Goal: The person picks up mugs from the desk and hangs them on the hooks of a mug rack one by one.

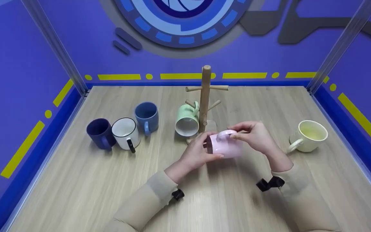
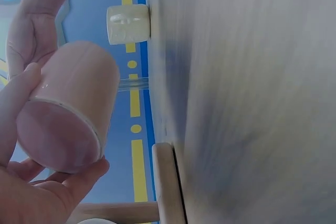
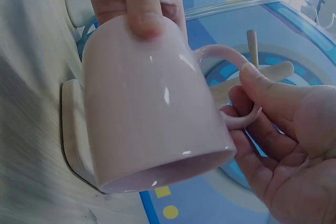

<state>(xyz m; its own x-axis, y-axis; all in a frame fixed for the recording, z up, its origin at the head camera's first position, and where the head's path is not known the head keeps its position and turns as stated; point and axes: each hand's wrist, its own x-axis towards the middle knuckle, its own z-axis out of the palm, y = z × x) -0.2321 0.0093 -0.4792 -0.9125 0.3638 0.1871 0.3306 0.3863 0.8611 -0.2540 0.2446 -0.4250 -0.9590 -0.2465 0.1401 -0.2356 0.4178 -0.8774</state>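
Note:
A pink mug [image 1: 225,149] is held tilted on its side above the table, in front of the wooden mug tree [image 1: 206,96]. My left hand [image 1: 196,151] grips the mug's left end, thumb along the near side. With thumb and fingers my right hand [image 1: 257,137] pinches the mug's handle [image 3: 226,51], which points upward in the head view. In the left wrist view the pink mug [image 2: 84,80] shows one round end between the left thumb and fingers. A ribbed green mug [image 1: 187,112] is on the tree's left side, its handle at a lower peg and its opening facing forward.
At the left stand a dark blue mug [image 1: 100,132], a white mug [image 1: 125,132] with a black handle and a blue mug [image 1: 147,116]. A cream mug [image 1: 309,137] stands at the right. Blue panels [image 1: 185,64] enclose the wooden table [image 1: 76,187] at the back and sides.

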